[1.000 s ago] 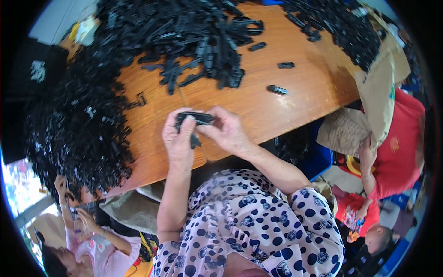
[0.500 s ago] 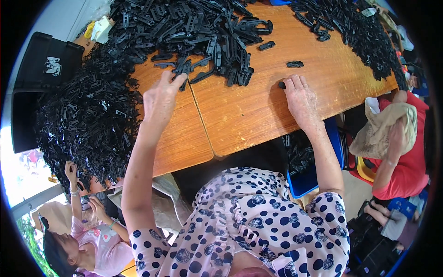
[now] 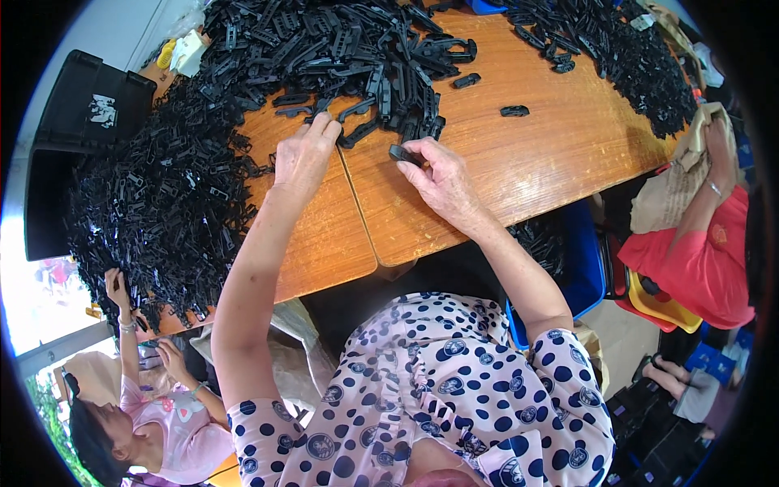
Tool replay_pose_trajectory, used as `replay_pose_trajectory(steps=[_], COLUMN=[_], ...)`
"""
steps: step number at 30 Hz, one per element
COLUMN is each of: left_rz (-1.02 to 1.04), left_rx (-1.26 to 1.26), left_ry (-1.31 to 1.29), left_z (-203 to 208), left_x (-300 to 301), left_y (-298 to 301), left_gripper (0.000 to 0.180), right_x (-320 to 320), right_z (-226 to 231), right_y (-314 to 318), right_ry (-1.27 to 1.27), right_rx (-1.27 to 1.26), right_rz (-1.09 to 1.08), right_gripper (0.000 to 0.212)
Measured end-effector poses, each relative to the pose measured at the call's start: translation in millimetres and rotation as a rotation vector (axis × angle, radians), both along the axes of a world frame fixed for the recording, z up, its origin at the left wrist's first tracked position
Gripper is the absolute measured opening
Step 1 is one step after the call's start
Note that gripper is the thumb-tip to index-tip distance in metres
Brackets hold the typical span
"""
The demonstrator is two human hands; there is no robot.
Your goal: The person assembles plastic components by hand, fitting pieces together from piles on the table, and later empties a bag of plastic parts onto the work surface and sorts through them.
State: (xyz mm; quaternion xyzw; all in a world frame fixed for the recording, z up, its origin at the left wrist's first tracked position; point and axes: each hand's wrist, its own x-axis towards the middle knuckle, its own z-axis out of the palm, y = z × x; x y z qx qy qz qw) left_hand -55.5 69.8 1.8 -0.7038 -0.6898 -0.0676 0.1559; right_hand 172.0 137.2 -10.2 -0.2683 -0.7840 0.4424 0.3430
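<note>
Pinching a small black piece (image 3: pixel 398 152) between thumb and fingers, our right hand (image 3: pixel 442 180) is over the desk (image 3: pixel 544 158) in the head view, just in front of a heap of long black pieces (image 3: pixel 324 40). Our left hand (image 3: pixel 305 156) reaches with bent fingers to the heap's near edge; its fingertips are partly hidden, so we cannot tell whether they grip anything. Two loose pieces (image 3: pixel 514 110) lie farther right, a heap of smaller black parts (image 3: pixel 154 211) spreads at left, and a blue bin (image 3: pixel 586 280) stands below the desk's near edge.

No legible text; no numbers
</note>
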Motion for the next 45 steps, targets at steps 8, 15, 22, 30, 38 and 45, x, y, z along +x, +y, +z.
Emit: replay_pose_trajectory(steps=[8,15,22,30,38,45], left_rz=[0.061,0.204,0.307,0.371,0.628,0.405], left_rx=[0.012,-0.047,0.018,0.217,0.455,0.791], left_ry=[-0.433,-1.554,-1.498,-1.889,-2.115,-2.007], left_z=[14.4,12.9,7.7,10.9,2.2,-4.3], left_x=[16.4,59.9,74.7,87.3,79.2,73.5], left_y=[-19.2,-46.9,-63.3,-107.1,-174.4,-262.7], left_gripper=[0.025,0.025,0.032,0.039,0.028,0.023], right_x=[-5.3,-22.2,-28.6,-38.9,-75.3,-108.7], right_z=[2.3,20.0,22.0,24.5,32.9,37.6], right_y=[-3.9,-15.2,-31.5,-66.4,-115.8,-161.9], right_ry=[0.059,0.165,-0.015,-0.061,-0.119,-0.400], right_rx=[-0.152,0.156,0.266,0.387,0.360,-0.362], right_rz=[-0.010,0.105,0.125,0.246,0.473,0.843], right_gripper=[0.018,0.014,0.020,0.023,0.027,0.035])
